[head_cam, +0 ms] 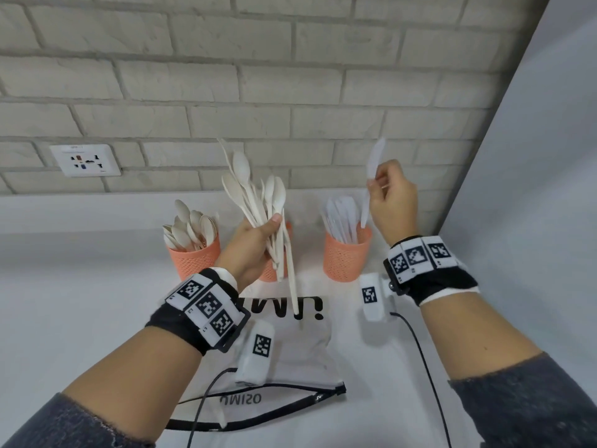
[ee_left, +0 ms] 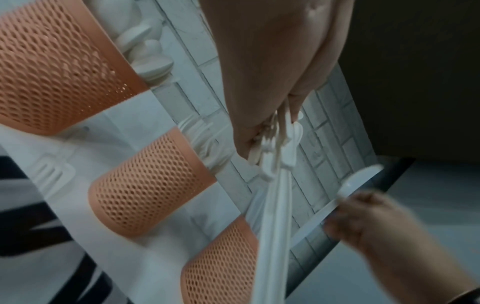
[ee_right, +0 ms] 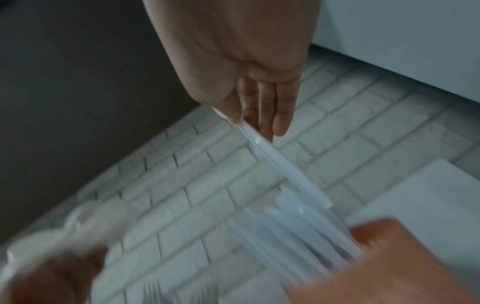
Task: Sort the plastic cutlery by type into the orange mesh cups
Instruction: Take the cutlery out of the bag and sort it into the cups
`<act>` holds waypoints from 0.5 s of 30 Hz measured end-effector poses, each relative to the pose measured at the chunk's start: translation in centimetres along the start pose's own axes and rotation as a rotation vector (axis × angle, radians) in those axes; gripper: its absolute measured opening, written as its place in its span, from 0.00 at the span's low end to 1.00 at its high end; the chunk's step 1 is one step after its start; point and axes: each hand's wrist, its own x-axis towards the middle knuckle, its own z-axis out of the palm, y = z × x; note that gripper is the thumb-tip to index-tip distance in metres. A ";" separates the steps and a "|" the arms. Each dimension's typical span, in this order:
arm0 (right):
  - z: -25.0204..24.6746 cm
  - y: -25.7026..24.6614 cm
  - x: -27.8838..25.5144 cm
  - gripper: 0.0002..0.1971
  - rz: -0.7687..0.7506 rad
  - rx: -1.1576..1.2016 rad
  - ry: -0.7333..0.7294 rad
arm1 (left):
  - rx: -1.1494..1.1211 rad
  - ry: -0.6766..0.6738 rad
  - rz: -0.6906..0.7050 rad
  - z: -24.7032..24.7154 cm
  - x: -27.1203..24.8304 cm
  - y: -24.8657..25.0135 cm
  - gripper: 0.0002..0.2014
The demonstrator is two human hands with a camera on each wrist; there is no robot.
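Three orange mesh cups stand in a row on the white counter [head_cam: 80,286] against the pale brick wall [head_cam: 290,76]: the left orange mesh cup [head_cam: 193,260] is filled with cream plastic spoons, the middle orange mesh cup [ee_left: 153,183] is largely hidden in the head view behind the left hand [head_cam: 255,244], and the right orange mesh cup [head_cam: 347,253] is stocked with translucent white pieces. A mixed bundle of cream plastic cutlery [head_cam: 261,202] is clenched in the left hand, held above the middle cup. One translucent white plastic utensil [head_cam: 371,176] is pinched in the right hand [head_cam: 392,198], just above the right cup; its type cannot be told. The step in hand is judged to be the delivery of this single piece. Next, the handle must be aimed downward into the gap among the standing pieces and then let go. Room is limited on the right by the grey side wall [head_cam: 533,156]; open counter is available to the left. A white printed bag [head_cam: 290,350] lies near the front.
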 end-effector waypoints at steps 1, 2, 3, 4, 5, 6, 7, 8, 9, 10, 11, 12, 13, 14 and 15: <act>0.6 0.8 -0.4 0.03 0.042 -0.050 -0.051 | 0.000 -0.003 0.004 -0.3 0.0 0.1 0.16; 1.5 1.9 -0.9 0.02 0.098 -0.105 -0.120 | -0.008 -0.009 0.009 -0.6 -0.2 0.3 0.17; 2.4 3.2 -1.4 0.01 0.152 -0.165 -0.192 | -0.011 -0.013 0.022 -1.0 -0.3 0.5 0.17; 3.1 4.0 -1.9 0.01 0.205 -0.225 -0.271 | -0.013 -0.015 0.037 -1.4 -0.5 0.8 0.16; 3.6 4.7 -2.2 0.03 0.244 -0.283 -0.344 | -0.005 -0.007 0.053 -1.9 -0.6 1.1 0.14; 4.0 5.0 -2.4 0.05 0.271 -0.334 -0.401 | -0.002 0.005 0.068 -2.4 -0.8 1.5 0.11; 4.2 4.9 -2.4 0.06 0.275 -0.377 -0.433 | 0.000 0.018 0.080 -3.1 -0.8 1.9 0.09; 4.4 4.5 -2.3 0.10 0.236 -0.409 -0.412 | -0.010 0.029 0.087 -3.7 -0.9 2.2 0.09; 4.5 3.6 -2.1 0.14 0.156 -0.412 -0.346 | -0.018 0.049 0.097 -4.4 -0.9 2.6 0.09; 4.6 2.4 -1.9 0.17 0.059 -0.369 -0.250 | -0.032 0.070 0.107 -5.0 -1.0 2.9 0.09; 4.7 0.7 -1.9 0.18 -0.040 -0.290 -0.152 | -0.037 0.092 0.118 -5.7 -1.0 3.1 0.09; 5.2 -0.9 -1.8 0.17 -0.110 -0.198 -0.109 | -0.052 0.102 0.125 -6.3 -1.0 3.3 0.09; 5.8 -2.6 -2.0 0.15 -0.162 -0.111 -0.160 | -0.054 0.104 0.129 -6.9 -1.1 3.4 0.09; 6.7 -3.9 -2.4 0.12 -0.193 -0.036 -0.293 | -0.056 0.101 0.134 -7.3 -1.2 3.5 0.09; 7.7 -5.0 -3.1 0.11 -0.207 -0.002 -0.494 | -0.053 0.101 0.136 -7.8 -1.3 3.6 0.09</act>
